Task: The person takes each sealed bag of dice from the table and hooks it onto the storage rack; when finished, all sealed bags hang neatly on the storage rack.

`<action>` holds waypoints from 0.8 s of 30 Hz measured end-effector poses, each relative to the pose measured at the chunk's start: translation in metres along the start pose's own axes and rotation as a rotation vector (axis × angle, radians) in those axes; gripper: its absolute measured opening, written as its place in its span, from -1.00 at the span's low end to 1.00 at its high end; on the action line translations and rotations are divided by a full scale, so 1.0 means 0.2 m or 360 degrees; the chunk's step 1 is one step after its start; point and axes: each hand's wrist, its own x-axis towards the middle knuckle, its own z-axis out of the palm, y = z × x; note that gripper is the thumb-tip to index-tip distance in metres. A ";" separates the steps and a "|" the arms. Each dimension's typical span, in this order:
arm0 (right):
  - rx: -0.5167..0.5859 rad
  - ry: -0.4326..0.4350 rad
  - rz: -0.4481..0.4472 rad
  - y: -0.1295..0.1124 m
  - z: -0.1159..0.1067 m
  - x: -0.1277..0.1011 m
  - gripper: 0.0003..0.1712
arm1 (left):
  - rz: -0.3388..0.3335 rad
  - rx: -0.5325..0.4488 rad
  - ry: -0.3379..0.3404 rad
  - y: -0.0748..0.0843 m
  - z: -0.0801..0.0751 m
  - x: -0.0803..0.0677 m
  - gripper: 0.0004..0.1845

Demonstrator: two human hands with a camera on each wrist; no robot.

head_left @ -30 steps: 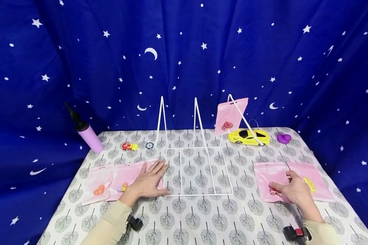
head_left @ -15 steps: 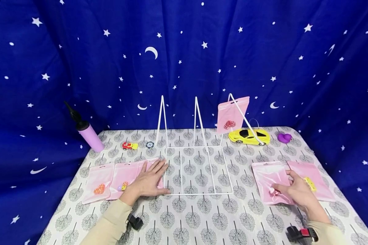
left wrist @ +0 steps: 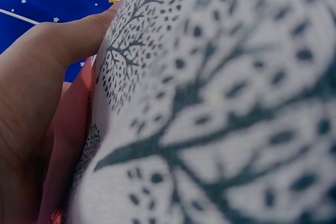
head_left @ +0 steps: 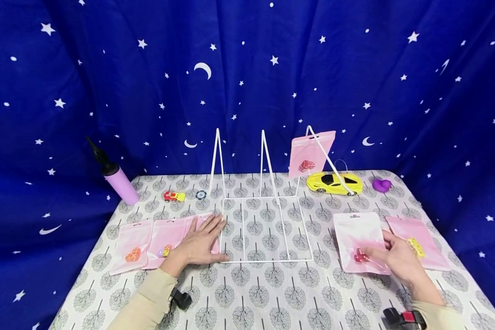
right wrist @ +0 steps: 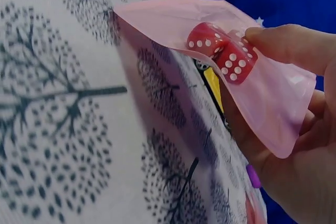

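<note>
My right hand [head_left: 402, 259] pinches a pink zip bag [head_left: 354, 233] between thumb and fingers. Red dice [right wrist: 237, 61] with white dots show inside it, and in the right wrist view the bag is lifted off the cloth. My left hand [head_left: 200, 240] lies flat with fingers spread on a pink bag [head_left: 216, 247], its thumb at the front left corner of the white wire rack [head_left: 268, 261]. Another pink bag [head_left: 311, 149] with red dice hangs from the rack's right arm. On the right, a pink bag [head_left: 431, 236] with yellow dice lies on the table.
Left of my left hand lie pink bags with orange dice [head_left: 133, 254] and mixed pieces [head_left: 165, 251]. Behind stand a purple pump [head_left: 121, 183], a small red-yellow toy car [head_left: 174, 196], a round token [head_left: 200, 195], a yellow car [head_left: 334, 183] and a purple duck-like toy [head_left: 381, 185].
The bag in my right hand has come up from the table, tilted and shifted slightly left. My left hand stays in place. The hanging bag sways slightly.
</note>
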 end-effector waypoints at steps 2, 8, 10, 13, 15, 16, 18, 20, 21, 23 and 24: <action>-0.0031 -0.0010 0.0018 -0.03 0.00 -0.01 -0.35 | 0.0000 0.0002 -0.0003 0.00 0.00 0.00 0.20; -0.0113 -0.0027 0.0017 -0.14 0.00 -0.05 -0.34 | 0.0014 0.0006 0.0018 0.00 0.00 0.00 0.18; -0.0137 -0.0015 -0.0001 -0.17 0.00 -0.06 -0.35 | 0.0018 0.0011 0.0018 0.00 0.00 0.00 0.19; -0.0108 0.0012 -0.0066 -0.23 0.01 -0.10 -0.41 | 0.0021 0.0006 0.0015 0.01 -0.01 -0.01 0.19; -0.0077 0.0025 -0.0132 -0.26 0.02 -0.12 -0.45 | 0.0022 -0.0003 0.0014 0.01 -0.01 -0.01 0.19; -0.0063 0.0030 -0.0167 -0.28 0.02 -0.13 -0.48 | 0.0022 -0.0004 0.0013 0.01 -0.01 -0.01 0.19; -0.0040 0.0039 -0.0260 -0.31 0.02 -0.15 -0.50 | 0.0020 -0.0008 0.0012 0.01 -0.01 -0.01 0.19; -0.0031 0.0044 -0.0332 -0.34 0.03 -0.17 -0.52 | 0.0020 -0.0010 0.0015 0.01 -0.01 -0.01 0.19; -0.0028 0.0045 -0.0362 -0.36 0.03 -0.18 -0.53 | 0.0018 -0.0011 0.0017 0.01 -0.01 -0.01 0.19; -0.0016 0.0044 -0.0423 -0.39 0.03 -0.20 -0.54 | 0.0020 -0.0013 0.0024 0.01 -0.01 -0.01 0.19; -0.0007 0.0043 -0.0451 -0.41 0.03 -0.21 -0.55 | 0.0021 -0.0018 0.0029 0.01 -0.01 -0.01 0.19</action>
